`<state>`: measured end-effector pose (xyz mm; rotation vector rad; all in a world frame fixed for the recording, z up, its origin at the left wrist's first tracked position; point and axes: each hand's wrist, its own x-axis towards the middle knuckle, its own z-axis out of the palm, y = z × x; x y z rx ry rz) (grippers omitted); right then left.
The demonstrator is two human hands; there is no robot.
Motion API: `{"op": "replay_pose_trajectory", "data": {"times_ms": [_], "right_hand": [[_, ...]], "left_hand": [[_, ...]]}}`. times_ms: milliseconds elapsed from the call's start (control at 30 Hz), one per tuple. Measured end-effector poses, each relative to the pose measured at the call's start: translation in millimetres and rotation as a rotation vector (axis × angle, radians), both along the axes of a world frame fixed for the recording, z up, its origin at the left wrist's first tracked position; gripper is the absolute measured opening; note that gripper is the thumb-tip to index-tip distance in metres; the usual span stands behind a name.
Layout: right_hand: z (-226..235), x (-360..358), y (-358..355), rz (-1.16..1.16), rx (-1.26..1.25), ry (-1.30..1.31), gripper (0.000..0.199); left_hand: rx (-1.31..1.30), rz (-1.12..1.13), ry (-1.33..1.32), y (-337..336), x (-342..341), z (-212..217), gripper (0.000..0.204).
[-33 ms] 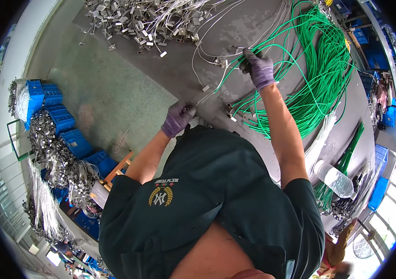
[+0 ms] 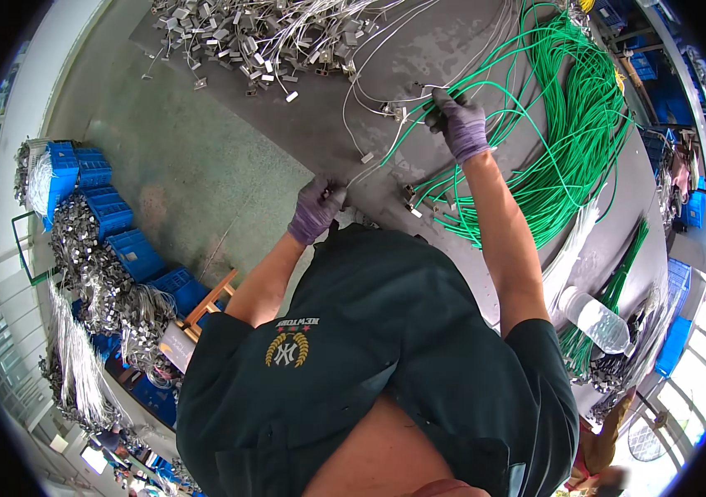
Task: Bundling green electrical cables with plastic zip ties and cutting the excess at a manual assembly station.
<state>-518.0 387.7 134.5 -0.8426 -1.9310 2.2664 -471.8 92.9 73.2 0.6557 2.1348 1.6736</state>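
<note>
Left hand: my left hand [image 2: 316, 209], in a purple glove, is curled shut at the near edge of the grey table [image 2: 303, 124], pinching the end of a thin white wire [image 2: 359, 172].
Right hand: my right hand [image 2: 458, 123], also gloved in purple, is closed in a fist farther out on the table, gripping a green cable [image 2: 407, 137] and, it seems, the far end of the white wire.
Wire: it runs taut between my two hands, slanting across the table's grey surface.
Green cable bundle: a big loose heap of green cables [image 2: 573, 132] lies to the right of my right hand, its strands looping under my forearm.
Metal parts: a pile of small metal connectors on white leads [image 2: 262, 37] sits at the table's far left, well apart from both hands.
Bottle: a clear plastic bottle [image 2: 595, 319] lies on its side near my right elbow.
Floor: blue crates [image 2: 108, 211] heaped with metal pieces stand to my left, below the table.
</note>
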Motion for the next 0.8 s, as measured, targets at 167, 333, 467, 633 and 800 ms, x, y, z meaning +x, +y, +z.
{"op": "replay_pose_trajectory", "data": {"times_ms": [167, 333, 467, 633, 800], "right_hand": [[-6.3, 12.1, -28.9, 0.187, -0.150, 0.090, 0.021], [-3.5, 33.3, -62.0, 0.360, -0.083, 0.022, 0.022], [-3.1, 41.8, -61.1, 0.210, -0.186, 0.100, 0.025], [-14.4, 49.7, -32.7, 0.109, -0.021, -0.032, 0.024], [-14.7, 51.0, 1.5, 0.277, 0.152, -0.401, 0.033]], "left_hand": [[0.200, 0.476, -0.332, 11.5, -3.5, -8.8, 0.014], [0.198, 0.573, -0.324, 33.0, -14.2, -3.6, 0.019], [0.213, 0.578, -0.375, 51.2, -10.0, -2.9, 0.021], [0.513, 0.386, -0.698, 67.6, -18.7, -9.5, 0.017], [0.507, 0.416, -0.759, 80.6, -25.6, -16.9, 0.012]]}}
